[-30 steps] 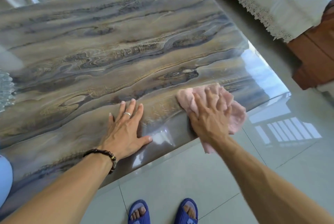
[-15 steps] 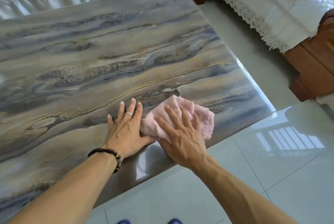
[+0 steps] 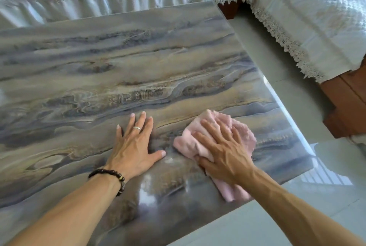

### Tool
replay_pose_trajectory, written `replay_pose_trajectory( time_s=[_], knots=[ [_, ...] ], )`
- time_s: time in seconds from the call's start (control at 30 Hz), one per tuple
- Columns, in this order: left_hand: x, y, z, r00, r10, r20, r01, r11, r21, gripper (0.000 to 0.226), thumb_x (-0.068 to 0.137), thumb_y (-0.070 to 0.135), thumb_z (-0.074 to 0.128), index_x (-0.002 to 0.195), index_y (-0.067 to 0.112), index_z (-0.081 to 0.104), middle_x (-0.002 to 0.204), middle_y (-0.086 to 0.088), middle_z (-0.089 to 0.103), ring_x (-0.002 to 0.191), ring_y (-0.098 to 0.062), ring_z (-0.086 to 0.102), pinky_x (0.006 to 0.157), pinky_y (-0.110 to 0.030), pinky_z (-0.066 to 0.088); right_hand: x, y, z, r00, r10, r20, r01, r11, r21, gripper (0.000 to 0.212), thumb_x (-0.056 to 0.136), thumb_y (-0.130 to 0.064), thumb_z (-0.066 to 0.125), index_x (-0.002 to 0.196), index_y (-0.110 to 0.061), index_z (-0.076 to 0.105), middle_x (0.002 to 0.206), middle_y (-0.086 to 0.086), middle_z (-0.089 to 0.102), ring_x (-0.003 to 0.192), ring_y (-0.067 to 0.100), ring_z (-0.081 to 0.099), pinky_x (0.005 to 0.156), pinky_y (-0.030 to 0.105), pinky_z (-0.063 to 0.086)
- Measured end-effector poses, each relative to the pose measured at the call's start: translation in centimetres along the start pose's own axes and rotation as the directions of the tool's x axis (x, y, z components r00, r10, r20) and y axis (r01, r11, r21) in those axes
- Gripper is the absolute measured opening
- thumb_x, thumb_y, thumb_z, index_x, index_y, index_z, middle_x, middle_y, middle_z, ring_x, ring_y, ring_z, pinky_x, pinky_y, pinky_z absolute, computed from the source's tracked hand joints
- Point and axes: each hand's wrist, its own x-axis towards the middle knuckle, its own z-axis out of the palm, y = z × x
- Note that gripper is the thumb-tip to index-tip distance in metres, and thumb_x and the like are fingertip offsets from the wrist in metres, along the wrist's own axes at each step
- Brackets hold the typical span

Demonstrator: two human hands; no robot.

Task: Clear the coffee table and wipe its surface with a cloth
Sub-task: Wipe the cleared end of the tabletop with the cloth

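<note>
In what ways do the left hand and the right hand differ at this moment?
The left hand lies flat on the bare coffee table; the right hand presses on the pink cloth. The left hand wears a ring and a bead bracelet; the right hand shows neither. Both lie palm down with fingers spread.

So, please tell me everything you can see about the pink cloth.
The pink cloth looks like soft, fluffy terry, crumpled rather than folded. It lies flat on the glossy coffee table, near its right front corner. The right hand presses on it with spread fingers, covering its middle. One end pokes out by the wrist at the table's front edge.
</note>
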Motion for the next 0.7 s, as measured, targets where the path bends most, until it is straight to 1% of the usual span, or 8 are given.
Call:
replay_pose_trajectory(
  time_s=[0.1,0.13,0.23,0.33,0.4,0.5,0.6,0.7],
  knots=[
    [1.9,-1.0,-1.1,1.0,-0.001,0.009,0.001,1.0,-0.019,0.097,0.084,0.06,0.057,0.153,0.021,0.001,0.159,0.002,-0.017,0.144,-0.02,-0.021,0.117,-0.052,-0.006,7.1,-1.2,-1.6,0.908,0.419,-0.012,-0.416,0.904,0.103,0.057,0.096,-0.057,0.033,0.15,-0.044,0.019,0.165,0.002,0.001,0.149,0.039,-0.002,0.113,0.066,0.01],
    [2.7,-1.5,-1.4,1.0,-0.006,-0.001,0.006,1.0,-0.008,0.097,0.084,0.06,0.057,0.152,0.021,0.001,0.159,0.002,-0.016,0.144,-0.021,-0.021,0.116,-0.053,-0.006,9.3,-3.2,-1.7,0.888,0.459,-0.007,-0.456,0.883,0.113,0.057,0.097,-0.053,0.033,0.151,-0.043,0.016,0.165,0.003,-0.002,0.148,0.042,-0.005,0.113,0.068,0.006],
    [4.7,-3.0,-2.2,0.999,-0.022,-0.027,0.022,1.0,0.017,0.097,0.082,0.063,0.056,0.152,0.02,0.004,0.16,0.001,-0.012,0.145,-0.022,-0.018,0.115,-0.057,-0.004,10.4,-7.6,-0.3,0.972,0.233,-0.025,-0.23,0.969,0.091,0.06,0.096,-0.056,0.033,0.152,-0.04,0.016,0.166,0.004,0.0,0.149,0.042,-0.003,0.112,0.071,0.005],
    [5.8,-3.7,-3.2,1.0,-0.018,-0.012,0.018,1.0,0.007,0.094,0.084,0.065,0.051,0.152,0.021,0.005,0.16,0.001,-0.012,0.145,-0.022,-0.017,0.115,-0.058,-0.004,6.7,-4.7,-0.3,0.998,0.066,0.017,-0.067,0.997,0.03,0.062,0.093,-0.062,0.034,0.151,-0.041,0.025,0.165,0.0,0.009,0.151,0.035,0.008,0.112,0.068,0.018],
    [6.7,-4.3,-4.1,1.0,-0.028,-0.009,0.028,1.0,0.002,0.085,0.089,0.064,0.041,0.153,0.022,0.004,0.16,0.001,-0.013,0.145,-0.022,-0.018,0.115,-0.058,-0.005,7.4,-1.0,-1.4,0.976,0.219,0.02,-0.219,0.976,0.007,0.064,0.092,-0.064,0.024,0.152,-0.043,0.02,0.166,0.0,0.003,0.151,0.033,0.004,0.115,0.062,0.016],
    [8.1,-5.4,-4.9,0.997,-0.06,-0.04,0.059,0.998,-0.018,0.075,0.093,0.061,0.03,0.152,0.023,0.006,0.16,0.001,-0.011,0.145,-0.023,-0.016,0.114,-0.06,-0.005,13.2,-2.4,-2.8,0.824,0.565,0.041,-0.565,0.813,0.14,0.06,0.097,-0.057,0.026,0.153,-0.045,0.01,0.166,0.001,-0.006,0.15,0.036,-0.008,0.116,0.063,0.003],
    [9.1,-6.2,-4.7,0.994,-0.102,-0.04,0.101,0.995,-0.017,0.071,0.095,0.06,0.027,0.152,0.024,0.008,0.161,0.002,-0.009,0.146,-0.023,-0.015,0.113,-0.062,-0.003,14.7,-8.2,-1.4,0.937,0.345,-0.056,-0.338,0.935,0.109,0.056,0.099,-0.048,0.036,0.152,-0.037,0.02,0.165,0.007,0.006,0.148,0.043,0.001,0.111,0.071,0.008],
    [9.3,-6.3,-4.4,0.993,-0.112,-0.035,0.111,0.993,-0.027,0.07,0.094,0.06,0.025,0.152,0.025,0.008,0.16,0.003,-0.01,0.146,-0.023,-0.015,0.112,-0.063,-0.002,10.8,-6.5,-1.1,0.998,0.032,0.052,-0.033,0.999,0.033,0.06,0.098,-0.058,0.025,0.153,-0.037,0.017,0.166,0.004,0.007,0.152,0.034,0.0,0.114,0.068,0.012]
  ],
)
